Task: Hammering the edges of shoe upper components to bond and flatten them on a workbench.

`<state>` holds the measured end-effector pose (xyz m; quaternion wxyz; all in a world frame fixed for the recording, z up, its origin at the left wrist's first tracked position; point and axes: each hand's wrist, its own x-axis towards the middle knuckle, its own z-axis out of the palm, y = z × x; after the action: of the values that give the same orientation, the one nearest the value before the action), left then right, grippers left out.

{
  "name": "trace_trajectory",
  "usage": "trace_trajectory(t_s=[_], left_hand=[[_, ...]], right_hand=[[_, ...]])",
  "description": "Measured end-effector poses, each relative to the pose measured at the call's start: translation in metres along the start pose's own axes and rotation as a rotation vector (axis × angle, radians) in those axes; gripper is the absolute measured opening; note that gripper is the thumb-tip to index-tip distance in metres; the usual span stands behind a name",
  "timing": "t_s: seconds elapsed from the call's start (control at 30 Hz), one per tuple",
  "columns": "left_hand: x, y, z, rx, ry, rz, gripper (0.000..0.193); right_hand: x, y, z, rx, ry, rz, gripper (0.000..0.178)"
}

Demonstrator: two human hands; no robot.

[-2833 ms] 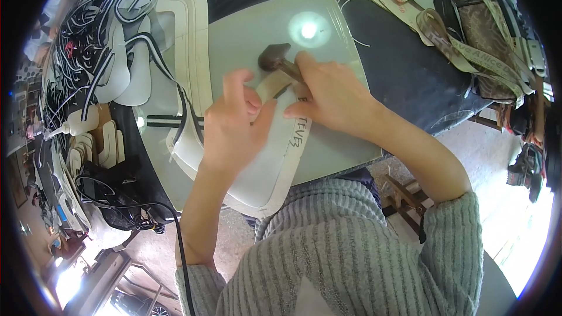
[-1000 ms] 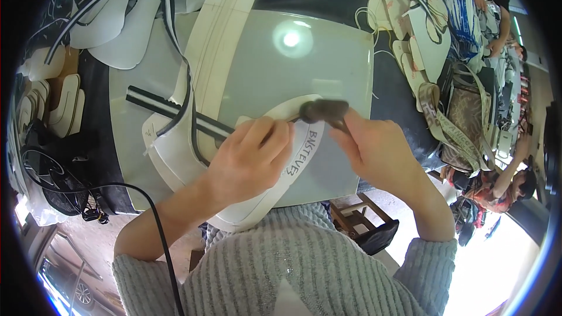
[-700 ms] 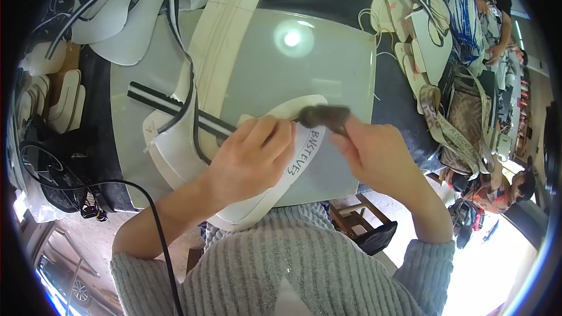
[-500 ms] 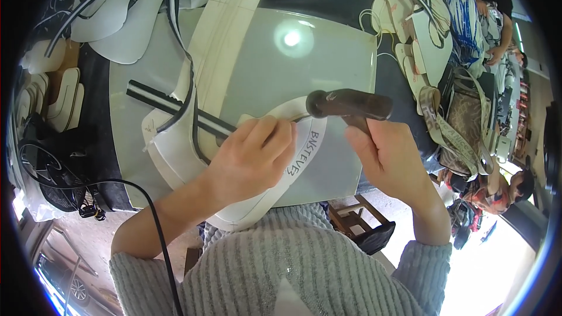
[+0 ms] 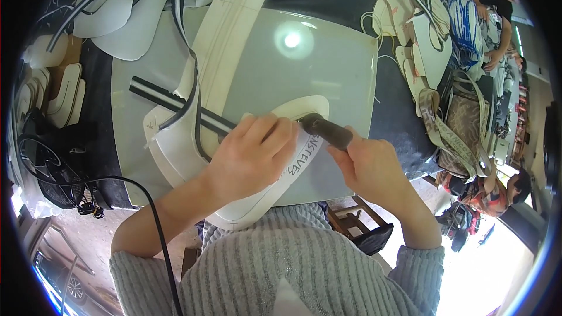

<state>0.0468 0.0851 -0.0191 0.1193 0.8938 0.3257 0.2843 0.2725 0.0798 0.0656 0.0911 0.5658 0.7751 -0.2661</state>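
My right hand [image 5: 374, 166] grips a dark hammer [image 5: 332, 133]. Its head is down at the upper part of a curved white panel [image 5: 249, 207] with handwriting along one edge, close to the fingertips of my left hand [image 5: 252, 155]. The left fingers are curled together on the panel, closed around a black-and-white strip [image 5: 161, 98] that runs in from the left. What lies beneath those fingers is hidden. Beside the left hand, a dark-edged band [image 5: 195, 76] trails down over a white piece [image 5: 175, 146].
A pale sheet [image 5: 345, 70] covers part of the dark table, with a long cream panel [image 5: 231, 23] across it. White cut pieces [image 5: 126, 35] are stacked at far left and right. A black cable [image 5: 146, 199] crosses my left arm. Other people sit at the right.
The hammer has swung down and left onto the panel, my right hand moving left with it. My left hand stays nearly in place.
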Motion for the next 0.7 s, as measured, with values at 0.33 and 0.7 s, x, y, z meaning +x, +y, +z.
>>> trace_trajectory(t_s=[0.33,0.7], left_hand=[[-0.001,0.000,0.001,0.022,0.003,0.000,0.033],[-0.006,0.004,-0.007,-0.163,0.066,-0.172,0.037]], right_hand=[[0.000,0.001,0.006,0.016,0.098,-0.002,0.028],[-0.002,0.002,0.017,0.048,0.096,0.028,0.029]])
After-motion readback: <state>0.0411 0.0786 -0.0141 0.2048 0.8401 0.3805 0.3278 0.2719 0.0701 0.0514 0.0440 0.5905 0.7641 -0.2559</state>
